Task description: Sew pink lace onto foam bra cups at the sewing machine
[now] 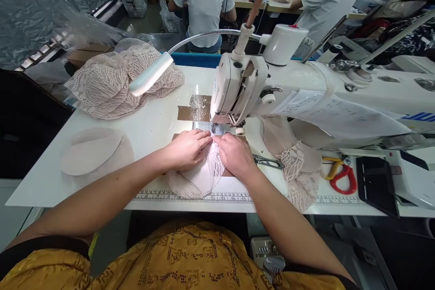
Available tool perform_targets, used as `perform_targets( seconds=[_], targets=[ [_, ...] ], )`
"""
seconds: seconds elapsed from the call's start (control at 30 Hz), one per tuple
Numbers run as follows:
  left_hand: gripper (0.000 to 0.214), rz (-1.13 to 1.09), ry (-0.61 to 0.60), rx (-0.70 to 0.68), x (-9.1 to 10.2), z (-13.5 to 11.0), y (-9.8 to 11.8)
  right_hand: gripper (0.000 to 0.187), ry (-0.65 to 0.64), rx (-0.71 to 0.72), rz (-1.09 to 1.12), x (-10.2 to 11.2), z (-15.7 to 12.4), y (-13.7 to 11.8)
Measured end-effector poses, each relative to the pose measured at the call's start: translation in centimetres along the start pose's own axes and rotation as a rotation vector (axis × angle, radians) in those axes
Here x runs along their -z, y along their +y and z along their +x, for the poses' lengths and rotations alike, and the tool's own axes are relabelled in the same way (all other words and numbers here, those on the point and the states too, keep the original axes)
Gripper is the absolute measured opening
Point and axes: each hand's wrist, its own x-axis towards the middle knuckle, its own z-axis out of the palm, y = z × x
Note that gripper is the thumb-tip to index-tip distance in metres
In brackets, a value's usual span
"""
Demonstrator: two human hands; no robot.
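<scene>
A beige lace bra cup [195, 179] lies under the sewing machine's needle area [213, 129], its lace edge running up toward the presser foot. My left hand [190, 147] rests on the cup's left side, fingers together and fingertips at the fabric close to the needle. From the right, my right hand [234, 152] grips the lace edge, thumb and fingers closed near the same spot. The white sewing machine [238, 86] stands just beyond both hands. Exactly how the fingertips pinch the cloth is partly hidden.
A lace pile [112, 77] sits back left, beneath a lamp [151, 74]. Smooth cup pieces [97, 152] lie left. On the right are thread snips [268, 161], more lace pieces [299, 167], red-and-yellow scissors [343, 179] and a phone [376, 186]. Two people work beyond.
</scene>
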Motion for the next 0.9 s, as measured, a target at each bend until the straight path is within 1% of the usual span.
perform_targets(
  seconds=[0.13,0.3,0.5,0.63,0.7,0.77,0.83,0.9],
  targets=[
    [0.06,-0.006,-0.053,-0.022,0.4,0.5,-1.1,0.041,-0.012,-0.04,-0.026,0.1,0.4,-0.4],
    [0.065,0.0,-0.074,-0.074,0.6,1.1,-2.6,0.039,-0.01,-0.064,-0.04,0.3,0.8,-0.7],
    [0.069,0.031,-0.11,-0.113,0.7,1.7,-3.4,0.037,-0.025,-0.08,-0.023,0.5,0.9,-0.8],
    [0.067,0.001,-0.124,-0.15,0.8,1.7,-3.9,0.032,0.021,-0.071,0.011,0.5,0.7,-0.6],
    [0.059,-0.045,-0.083,-0.15,1.0,1.3,-3.9,0.03,0.059,-0.064,0.052,0.4,0.4,-0.4],
    [0.049,-0.106,0.007,-0.121,1.2,0.5,-3.6,0.029,0.1,-0.056,0.121,0.3,0.1,-0.3],
    [0.042,-0.163,0.093,-0.085,1.6,-0.5,-2.8,0.028,0.142,-0.039,0.197,0.3,-0.1,-0.2],
    [0.036,-0.198,0.137,-0.059,1.9,-1.4,-1.9,0.029,0.154,0.004,0.259,0.3,-0.2,-0.2]
  ],
)
